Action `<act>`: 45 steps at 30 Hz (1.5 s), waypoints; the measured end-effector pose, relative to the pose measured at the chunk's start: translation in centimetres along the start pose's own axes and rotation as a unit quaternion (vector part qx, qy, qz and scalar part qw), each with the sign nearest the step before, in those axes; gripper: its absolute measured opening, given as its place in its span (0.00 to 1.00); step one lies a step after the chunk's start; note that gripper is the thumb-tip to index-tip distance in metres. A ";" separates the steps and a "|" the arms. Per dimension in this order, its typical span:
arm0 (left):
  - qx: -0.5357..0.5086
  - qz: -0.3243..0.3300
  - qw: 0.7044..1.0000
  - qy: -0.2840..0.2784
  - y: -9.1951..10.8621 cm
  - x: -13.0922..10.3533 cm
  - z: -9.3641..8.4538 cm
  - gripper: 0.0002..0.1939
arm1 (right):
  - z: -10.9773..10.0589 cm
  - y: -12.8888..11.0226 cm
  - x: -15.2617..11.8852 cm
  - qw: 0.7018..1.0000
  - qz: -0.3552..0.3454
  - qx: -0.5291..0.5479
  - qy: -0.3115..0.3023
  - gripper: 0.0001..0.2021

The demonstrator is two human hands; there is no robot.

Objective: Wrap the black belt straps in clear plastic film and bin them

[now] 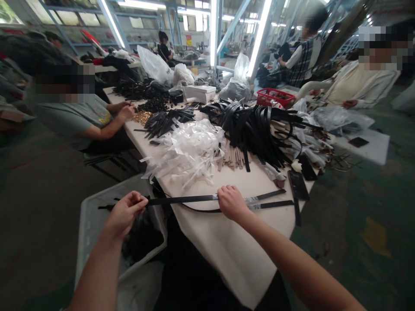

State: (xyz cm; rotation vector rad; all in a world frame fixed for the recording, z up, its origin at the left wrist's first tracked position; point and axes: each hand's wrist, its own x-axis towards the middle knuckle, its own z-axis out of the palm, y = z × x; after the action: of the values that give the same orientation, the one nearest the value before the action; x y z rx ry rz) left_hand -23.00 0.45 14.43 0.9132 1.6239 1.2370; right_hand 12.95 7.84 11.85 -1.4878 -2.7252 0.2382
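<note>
A long black strap [181,200] runs nearly level between my hands above the table's front part. My left hand [130,208] pinches one end over the white bin. Closed around the strap farther right is my right hand [231,202], with clear plastic wrap showing on both sides of it. Beyond that hand two black strap ends stick out, the lower strap end [275,204] also partly wrapped in clear plastic. Behind my hands lies a heap of clear plastic sleeves [191,149]. A pile of black straps [253,125] sits to its right.
Under my left hand stands a white bin [82,224] with dark items inside. A phone-like dark slab [298,185] lies at the table's [207,233] right edge. A red basket [275,97] and white box [200,93] stand farther back. People sit at left and right.
</note>
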 end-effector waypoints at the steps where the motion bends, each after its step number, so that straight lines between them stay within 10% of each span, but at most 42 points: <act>1: -0.006 -0.005 1.000 -0.002 -0.1 0.5 0.5 0.21 | 0.0 1.0 -0.2 1.000 0.008 -0.002 -0.002 0.10; 9: 0.042 0.015 0.990 0.134 -1.9 5.5 -2.2 0.17 | -1.0 13.0 -4.1 0.991 0.117 -0.024 -0.059 0.11; 12: 0.185 0.029 0.968 0.166 -1.5 5.5 0.3 0.14 | -1.5 17.0 -6.7 0.989 0.123 -0.022 -0.085 0.12; 15: 0.320 0.221 0.910 0.145 -0.3 2.2 9.3 0.17 | -1.8 17.9 -8.9 0.989 0.114 -0.019 -0.094 0.12; 18: 0.371 0.400 0.833 -0.091 0.4 -2.9 21.9 0.24 | -2.0 16.7 -10.3 0.990 0.111 -0.023 -0.089 0.10; 21: 0.425 0.442 0.750 -0.248 0.2 -5.8 31.7 0.25 | -2.4 15.7 -11.4 0.991 0.106 -0.035 -0.071 0.09; 23: 0.480 0.416 0.710 -0.303 -0.3 -5.8 34.8 0.12 | -2.7 16.0 -12.4 0.992 0.103 -0.045 -0.064 0.09; 29: 0.543 0.403 0.657 -0.332 -1.7 -3.2 33.9 0.08 | -2.2 20.6 -16.1 0.989 0.107 -0.054 -0.084 0.09; 38: 0.556 0.358 0.678 -0.321 -2.4 -3.4 32.9 0.09 | -1.3 25.7 -16.5 0.990 0.106 -0.036 -0.083 0.11; 42: 0.544 0.383 0.696 -0.273 -3.4 -3.9 29.6 0.30 | 0.0 25.0 -15.8 0.998 0.058 -0.024 -0.026 0.21; 45: 0.553 0.374 0.698 -0.260 -4.7 -3.7 26.5 0.23 | 1.7 22.5 -14.9 1.000 0.004 -0.007 0.003 0.28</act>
State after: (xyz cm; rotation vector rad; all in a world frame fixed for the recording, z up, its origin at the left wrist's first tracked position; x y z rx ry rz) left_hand 2.86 4.65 7.38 2.5971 1.4299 0.1613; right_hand 39.68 7.08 7.60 -1.5004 -2.7216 0.2157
